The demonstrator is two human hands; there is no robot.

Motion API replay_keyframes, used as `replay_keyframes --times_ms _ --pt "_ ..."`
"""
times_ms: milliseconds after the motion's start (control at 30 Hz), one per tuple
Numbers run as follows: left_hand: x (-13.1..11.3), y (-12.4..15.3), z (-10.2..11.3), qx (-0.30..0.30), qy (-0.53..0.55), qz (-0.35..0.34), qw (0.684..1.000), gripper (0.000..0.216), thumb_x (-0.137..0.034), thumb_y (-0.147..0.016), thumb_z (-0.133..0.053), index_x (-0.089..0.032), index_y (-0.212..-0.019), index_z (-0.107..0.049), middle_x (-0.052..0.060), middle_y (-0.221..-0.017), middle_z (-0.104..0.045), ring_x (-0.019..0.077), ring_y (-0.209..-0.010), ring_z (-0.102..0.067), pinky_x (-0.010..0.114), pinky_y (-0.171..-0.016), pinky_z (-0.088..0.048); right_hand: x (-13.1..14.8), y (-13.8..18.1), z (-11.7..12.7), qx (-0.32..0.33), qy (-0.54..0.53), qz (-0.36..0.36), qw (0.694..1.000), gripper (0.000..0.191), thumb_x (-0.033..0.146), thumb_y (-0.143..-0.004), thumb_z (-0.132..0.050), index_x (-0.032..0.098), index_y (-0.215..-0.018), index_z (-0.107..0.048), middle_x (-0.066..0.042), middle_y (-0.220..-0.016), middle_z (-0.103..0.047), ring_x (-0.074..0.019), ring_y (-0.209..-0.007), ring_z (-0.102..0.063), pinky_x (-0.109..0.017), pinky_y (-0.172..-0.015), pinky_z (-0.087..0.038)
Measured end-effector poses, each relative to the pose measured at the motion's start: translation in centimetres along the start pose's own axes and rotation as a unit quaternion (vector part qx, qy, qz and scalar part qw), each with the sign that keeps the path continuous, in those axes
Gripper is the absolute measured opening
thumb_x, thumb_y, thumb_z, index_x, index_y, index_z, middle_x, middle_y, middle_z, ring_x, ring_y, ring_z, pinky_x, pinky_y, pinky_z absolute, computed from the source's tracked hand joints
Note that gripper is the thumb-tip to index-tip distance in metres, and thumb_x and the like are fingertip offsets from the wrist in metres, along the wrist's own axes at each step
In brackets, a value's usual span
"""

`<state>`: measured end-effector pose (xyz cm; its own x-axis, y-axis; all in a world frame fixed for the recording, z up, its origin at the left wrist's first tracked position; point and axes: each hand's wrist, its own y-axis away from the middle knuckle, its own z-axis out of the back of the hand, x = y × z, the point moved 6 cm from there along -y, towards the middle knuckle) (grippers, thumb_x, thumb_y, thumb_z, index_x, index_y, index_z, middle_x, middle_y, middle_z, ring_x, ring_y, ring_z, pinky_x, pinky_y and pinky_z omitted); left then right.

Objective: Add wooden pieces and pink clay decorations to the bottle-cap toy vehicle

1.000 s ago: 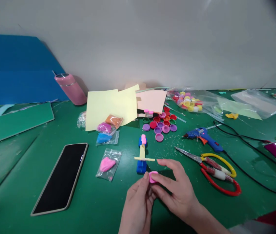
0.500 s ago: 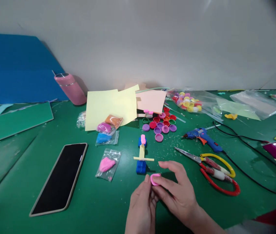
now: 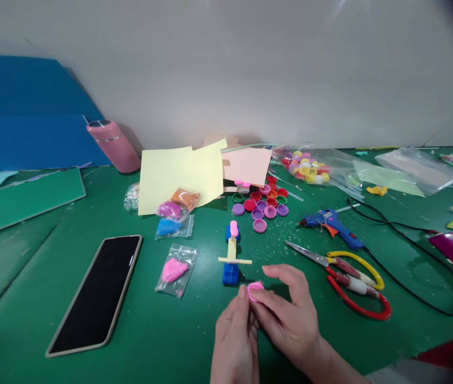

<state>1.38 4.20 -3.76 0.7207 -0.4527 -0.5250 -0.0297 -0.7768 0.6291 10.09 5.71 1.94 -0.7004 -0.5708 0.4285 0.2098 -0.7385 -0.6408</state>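
Observation:
Between the fingertips of both hands is a small piece of pink modelling clay (image 3: pixel 255 292). My left hand (image 3: pixel 236 330) pinches it from the left, with thumb and fingers together. My right hand (image 3: pixel 290 314) grips its right side, the index finger resting on top and another finger raised. Just beyond my fingertips stands a small model (image 3: pixel 231 250) of blue blocks, pale yellow strips and a pink tip; neither hand touches it. A clear bag (image 3: pixel 176 270) with more pink clay lies to its left.
Right of my hands lie scissors (image 3: pixel 354 274) and a blue glue gun (image 3: pixel 332 226) with its black cord. Bottle caps (image 3: pixel 260 225) are scattered behind the model. A phone (image 3: pixel 96 296) lies at left, and a pink bottle (image 3: pixel 114 146) stands near the wall.
Both hands keep the pink clay between their fingers with only a slight shift in pose. The whole view has moved a little.

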Motion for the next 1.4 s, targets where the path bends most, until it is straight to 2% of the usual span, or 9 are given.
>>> replay_keyframes --times_ms 167,400,633,733,933,1167,1400 --pt "0.1 -0.1 0.1 -0.001 0.015 0.007 1.000 0.014 -0.031 -0.071 -0.064 -0.017 -0.072 -0.069 0.005 -0.081 -0.071 0.0195 -0.078 -0.064 0.025 -0.066 -0.049 -0.1 0.0 -0.2 0.007 -0.010 0.000 1.000 0.018 0.013 -0.072 -0.059 0.024 -0.086 -0.065 -0.006 -0.109 -0.049 -0.0231 -0.097 -0.049 -0.040 -0.077 -0.046" --pt "-0.5 0.1 -0.2 0.002 0.033 -0.003 0.999 0.016 -0.026 -0.078 -0.056 -0.017 -0.074 -0.069 0.003 -0.077 -0.071 0.0184 -0.079 -0.064 0.025 -0.068 -0.049 0.1 0.4 -0.1 0.020 -0.020 0.011 1.000 0.028 0.015 -0.071 -0.059 0.023 -0.099 -0.062 -0.008 -0.113 -0.047 -0.0254 -0.101 -0.048 -0.042 -0.080 -0.045" --pt "-0.2 0.1 -0.3 0.010 0.047 0.001 0.999 0.014 -0.025 -0.075 -0.059 -0.017 -0.072 -0.070 0.004 -0.074 -0.071 0.0189 -0.076 -0.064 0.026 -0.068 -0.049 0.0 0.3 -0.2 0.027 -0.036 0.004 0.999 0.025 0.015 -0.073 -0.056 0.023 -0.096 -0.063 -0.008 -0.112 -0.048 -0.0250 -0.100 -0.049 -0.042 -0.078 -0.045" --pt "-0.4 0.2 -0.3 0.009 0.041 -0.005 0.999 0.011 -0.023 -0.073 -0.062 -0.016 -0.072 -0.070 0.003 -0.070 -0.070 0.0171 -0.069 -0.063 0.025 -0.067 -0.048 -0.2 0.3 -0.1 0.041 -0.066 -0.021 0.997 0.027 0.015 -0.073 -0.055 0.023 -0.098 -0.062 -0.009 -0.114 -0.045 -0.0258 -0.103 -0.047 -0.041 -0.079 -0.045" --pt "-0.9 0.3 -0.4 0.013 0.042 -0.013 0.999 0.008 -0.022 -0.069 -0.065 -0.016 -0.066 -0.069 0.000 -0.059 -0.065 0.0123 -0.058 -0.057 0.022 -0.063 -0.047 -1.6 0.7 0.2 0.019 -0.105 -0.089 0.990 0.029 0.011 -0.072 -0.053 0.021 -0.098 -0.060 -0.009 -0.114 -0.044 -0.0252 -0.102 -0.047 -0.039 -0.078 -0.044" --pt "-0.4 -0.1 -0.1 0.024 0.044 0.020 0.999 0.013 -0.026 -0.072 -0.063 -0.015 -0.071 -0.069 0.004 -0.068 -0.068 0.0153 -0.069 -0.060 0.024 -0.069 -0.046 -0.7 0.1 0.2 0.039 -0.031 0.006 0.999 0.024 0.013 -0.073 -0.061 0.026 -0.092 -0.065 -0.006 -0.114 -0.042 -0.0245 -0.102 -0.044 -0.041 -0.082 -0.042" --pt "-0.6 0.2 -0.3 0.066 0.035 0.035 0.997 0.016 -0.028 -0.069 -0.066 -0.012 -0.069 -0.070 0.004 -0.063 -0.066 0.0127 -0.061 -0.055 0.025 -0.068 -0.045 -0.5 -0.6 0.9 0.035 -0.014 0.066 0.997 0.018 0.015 -0.072 -0.064 0.027 -0.085 -0.068 -0.005 -0.110 -0.048 -0.0241 -0.102 -0.044 -0.041 -0.082 -0.045"
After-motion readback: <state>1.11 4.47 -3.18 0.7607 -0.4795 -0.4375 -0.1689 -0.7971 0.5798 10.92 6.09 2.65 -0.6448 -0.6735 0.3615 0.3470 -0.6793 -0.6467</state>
